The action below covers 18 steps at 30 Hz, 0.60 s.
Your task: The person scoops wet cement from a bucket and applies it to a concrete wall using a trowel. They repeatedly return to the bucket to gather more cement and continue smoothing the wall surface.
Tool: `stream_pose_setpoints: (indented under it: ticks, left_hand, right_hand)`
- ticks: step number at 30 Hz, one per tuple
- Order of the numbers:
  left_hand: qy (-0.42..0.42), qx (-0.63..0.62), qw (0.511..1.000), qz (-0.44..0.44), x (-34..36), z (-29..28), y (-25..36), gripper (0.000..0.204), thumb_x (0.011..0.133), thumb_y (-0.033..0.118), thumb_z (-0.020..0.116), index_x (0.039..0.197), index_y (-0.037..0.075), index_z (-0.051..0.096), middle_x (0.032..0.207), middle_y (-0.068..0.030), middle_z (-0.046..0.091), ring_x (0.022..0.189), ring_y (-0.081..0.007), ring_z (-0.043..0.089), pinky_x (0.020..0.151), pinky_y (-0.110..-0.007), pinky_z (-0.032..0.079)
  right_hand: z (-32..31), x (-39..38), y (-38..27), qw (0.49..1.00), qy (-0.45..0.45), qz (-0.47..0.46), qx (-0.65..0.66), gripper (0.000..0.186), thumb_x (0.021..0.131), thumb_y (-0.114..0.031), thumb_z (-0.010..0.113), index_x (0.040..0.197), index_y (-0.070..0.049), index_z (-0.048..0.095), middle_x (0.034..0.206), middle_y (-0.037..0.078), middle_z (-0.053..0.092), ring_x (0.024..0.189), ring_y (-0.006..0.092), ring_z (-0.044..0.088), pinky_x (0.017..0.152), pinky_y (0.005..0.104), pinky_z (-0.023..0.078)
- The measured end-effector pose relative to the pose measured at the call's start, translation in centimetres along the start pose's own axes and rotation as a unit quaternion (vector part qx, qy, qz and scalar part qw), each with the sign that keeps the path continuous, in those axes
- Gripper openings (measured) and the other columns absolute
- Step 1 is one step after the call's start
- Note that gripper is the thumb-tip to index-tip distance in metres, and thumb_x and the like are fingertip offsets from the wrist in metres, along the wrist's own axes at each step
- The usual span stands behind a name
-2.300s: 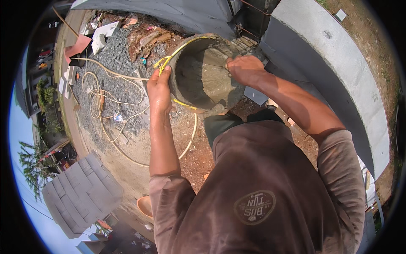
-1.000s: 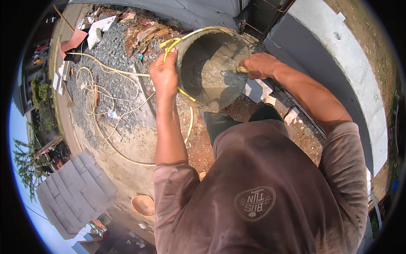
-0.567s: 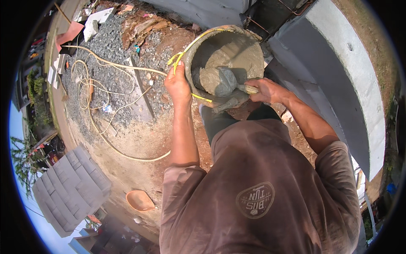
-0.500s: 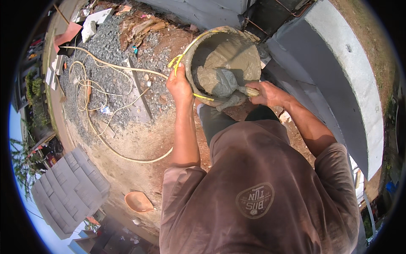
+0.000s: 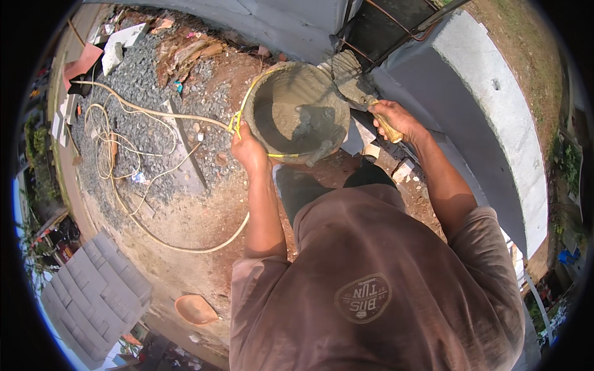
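Note:
My left hand (image 5: 252, 145) grips the left rim of a round bucket (image 5: 249, 111), where a yellow rope (image 5: 238, 120) is knotted, at the upper middle of the view. Grey wet mortar (image 5: 297, 93) fills part of the bucket. My right hand (image 5: 402, 123) is closed on a trowel's yellowish handle (image 5: 383, 120). The trowel's blade (image 5: 343, 74) is thick with mortar and is beyond the bucket's upper right rim, by the gap between grey walls where rusty bars (image 5: 390, 25) show.
A grey wall (image 5: 284, 18) runs behind the bucket; a pale curved block wall (image 5: 495, 130) stands right. On the left lie gravel (image 5: 148, 68), a pale hose (image 5: 185, 248), broken boards (image 5: 124, 34) and an orange basin (image 5: 195, 306). A stack of grey blocks (image 5: 96, 287) is lower left.
My right hand has lifted the trowel out of the bucket and moved it up and right with mortar on it. The bucket and my left hand have shifted left and slightly down in view.

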<state>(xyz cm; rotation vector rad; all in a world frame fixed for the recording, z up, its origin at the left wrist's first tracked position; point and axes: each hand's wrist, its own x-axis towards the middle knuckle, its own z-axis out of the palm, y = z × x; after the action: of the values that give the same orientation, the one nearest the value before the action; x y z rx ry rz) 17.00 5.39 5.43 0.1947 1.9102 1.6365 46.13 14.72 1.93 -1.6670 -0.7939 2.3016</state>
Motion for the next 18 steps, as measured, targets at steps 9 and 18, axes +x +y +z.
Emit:
stream_pose_setpoints:
  ticks: [9,18]
  left_hand:
    - [-0.003,0.022,1.000,0.018,-0.3,-1.0,0.9,0.020,0.093,0.017,0.051,0.087,-0.001,0.060,0.074,-0.0006,0.054,0.066,-0.0088,0.047,0.059,-0.024,0.039]
    - [0.042,0.021,0.998,0.034,-1.1,-2.2,1.9,0.021,0.093,0.016,0.050,0.085,-0.001,0.059,0.076,-0.0034,0.058,0.065,-0.0099,0.050,0.060,-0.025,0.042]
  right_hand:
    - [-3.9,-4.7,3.6,0.989,-0.028,-0.007,-0.147,0.030,0.083,-0.018,0.063,0.106,-0.003,0.053,0.064,0.001,0.052,0.045,0.0080,0.049,0.042,0.0226,0.042]
    - [-8.9,-1.2,6.8,0.985,0.004,-0.013,-0.173,0.032,0.080,-0.023,0.065,0.103,-0.002,0.057,0.065,0.001,0.049,0.046,0.0079,0.045,0.043,0.0242,0.039]
